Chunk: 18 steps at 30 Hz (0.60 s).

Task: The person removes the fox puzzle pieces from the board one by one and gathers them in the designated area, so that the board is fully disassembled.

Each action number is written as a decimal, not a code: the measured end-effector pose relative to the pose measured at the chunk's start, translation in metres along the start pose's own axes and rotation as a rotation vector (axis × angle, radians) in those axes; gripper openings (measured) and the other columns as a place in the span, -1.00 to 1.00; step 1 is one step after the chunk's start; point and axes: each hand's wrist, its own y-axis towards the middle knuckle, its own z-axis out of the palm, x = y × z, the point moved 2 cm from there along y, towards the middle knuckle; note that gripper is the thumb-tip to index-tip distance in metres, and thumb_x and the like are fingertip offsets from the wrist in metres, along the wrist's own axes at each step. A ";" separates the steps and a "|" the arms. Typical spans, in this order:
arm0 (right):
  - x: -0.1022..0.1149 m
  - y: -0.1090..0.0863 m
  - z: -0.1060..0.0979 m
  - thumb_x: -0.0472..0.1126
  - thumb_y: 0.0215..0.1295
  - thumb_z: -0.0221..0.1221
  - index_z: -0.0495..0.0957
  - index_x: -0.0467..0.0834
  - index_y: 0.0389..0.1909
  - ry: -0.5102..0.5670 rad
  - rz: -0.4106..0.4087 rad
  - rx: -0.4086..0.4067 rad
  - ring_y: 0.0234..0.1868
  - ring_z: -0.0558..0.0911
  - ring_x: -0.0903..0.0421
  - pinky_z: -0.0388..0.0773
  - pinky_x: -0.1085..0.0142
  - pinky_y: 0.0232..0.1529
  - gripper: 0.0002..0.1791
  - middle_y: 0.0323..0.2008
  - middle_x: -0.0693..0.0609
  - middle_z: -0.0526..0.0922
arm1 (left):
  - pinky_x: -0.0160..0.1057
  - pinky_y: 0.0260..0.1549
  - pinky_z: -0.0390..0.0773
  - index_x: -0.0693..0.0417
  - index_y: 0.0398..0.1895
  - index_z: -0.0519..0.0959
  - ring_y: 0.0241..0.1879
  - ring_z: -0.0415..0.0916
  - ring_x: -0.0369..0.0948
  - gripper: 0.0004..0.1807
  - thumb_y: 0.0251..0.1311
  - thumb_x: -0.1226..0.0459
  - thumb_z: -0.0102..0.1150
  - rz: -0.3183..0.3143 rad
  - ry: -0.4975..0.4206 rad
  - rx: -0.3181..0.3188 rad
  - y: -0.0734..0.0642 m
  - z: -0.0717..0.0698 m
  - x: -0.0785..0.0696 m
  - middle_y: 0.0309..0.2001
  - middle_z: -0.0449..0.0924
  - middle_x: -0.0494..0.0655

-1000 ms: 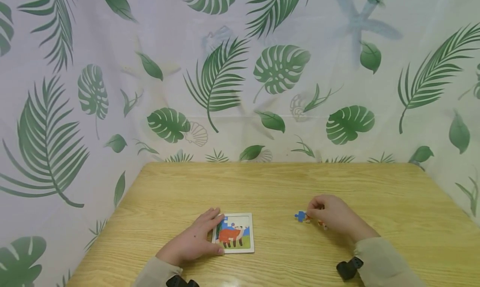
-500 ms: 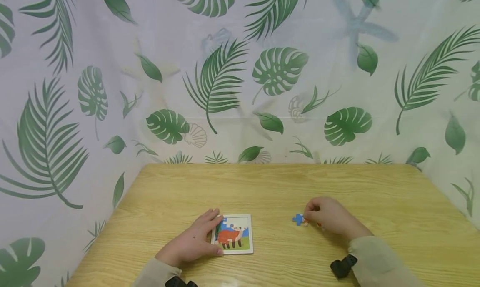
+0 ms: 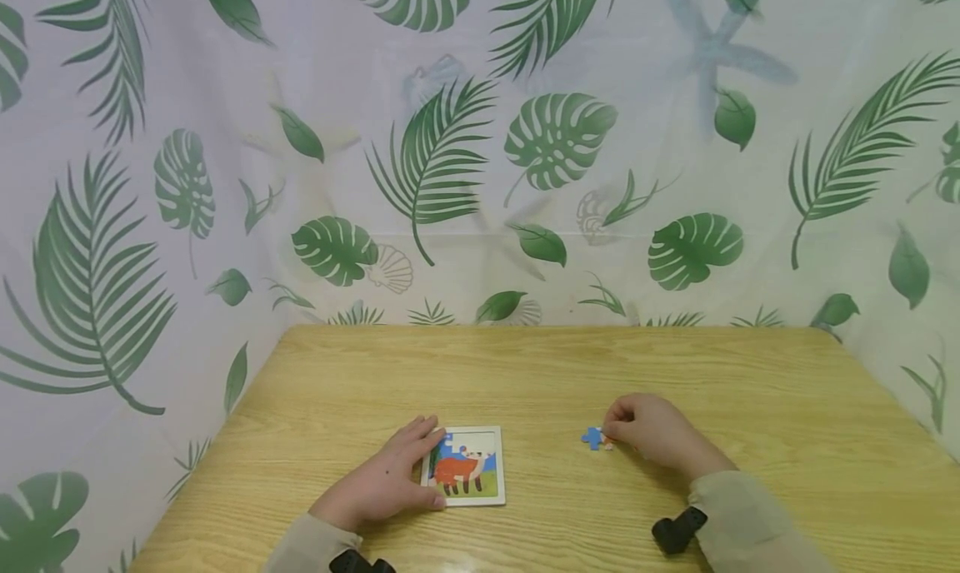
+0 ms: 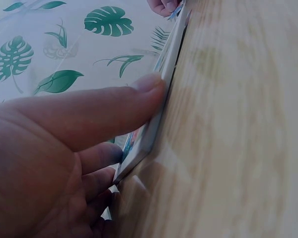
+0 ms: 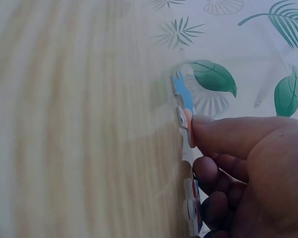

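Observation:
A square picture puzzle [image 3: 462,467] with a white frame lies on the table, showing a red and white animal. My left hand [image 3: 386,477] rests on its left side, thumb at the near edge and fingertips at the far left corner. In the left wrist view, the thumb presses on the frame's rim. To the right, my right hand [image 3: 652,430] pinches a blue puzzle piece [image 3: 592,438] with orange and white on it, between thumb and index finger. In the right wrist view another loose piece [image 5: 192,206] lies under the curled fingers; the head view hides it.
The wooden table [image 3: 540,373] reaches back to a leaf-printed cloth [image 3: 465,298] that hangs behind it and at both sides. Bare wood separates the framed puzzle from the loose pieces. Each wrist wears a small black camera [image 3: 678,531].
My right hand has shifted slightly left and its fingertips have closed in on the blue piece, covering the second piece. The left hand and framed puzzle have stayed in place.

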 end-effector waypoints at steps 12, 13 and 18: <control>-0.001 -0.001 0.004 -0.14 0.39 0.26 0.63 -0.05 -0.36 -0.019 -0.004 -0.008 -0.38 0.50 0.12 0.46 0.16 -0.23 -0.88 -0.44 0.13 0.58 | 0.30 0.42 -0.07 0.09 0.59 0.15 0.59 -0.31 0.04 0.05 0.11 -0.01 0.47 0.007 0.003 0.003 -0.001 -0.001 -0.002 0.62 -0.13 -0.01; -0.001 -0.001 0.004 -0.14 0.39 0.27 0.63 -0.05 -0.35 -0.019 -0.003 -0.005 -0.38 0.50 0.12 0.46 0.16 -0.24 -0.89 -0.44 0.13 0.58 | 0.30 0.42 -0.06 0.09 0.59 0.16 0.59 -0.31 0.04 0.05 0.11 -0.02 0.47 0.005 0.004 0.004 -0.001 -0.001 -0.002 0.62 -0.12 -0.01; -0.003 0.001 0.005 -0.14 0.38 0.27 0.63 -0.05 -0.36 -0.024 -0.008 -0.010 -0.40 0.49 0.11 0.45 0.18 -0.27 -0.89 -0.45 0.12 0.57 | 0.31 0.42 -0.05 0.07 0.59 0.17 0.59 -0.29 0.05 0.05 0.09 -0.04 0.48 0.000 0.016 0.003 0.000 -0.001 0.000 0.62 -0.11 -0.01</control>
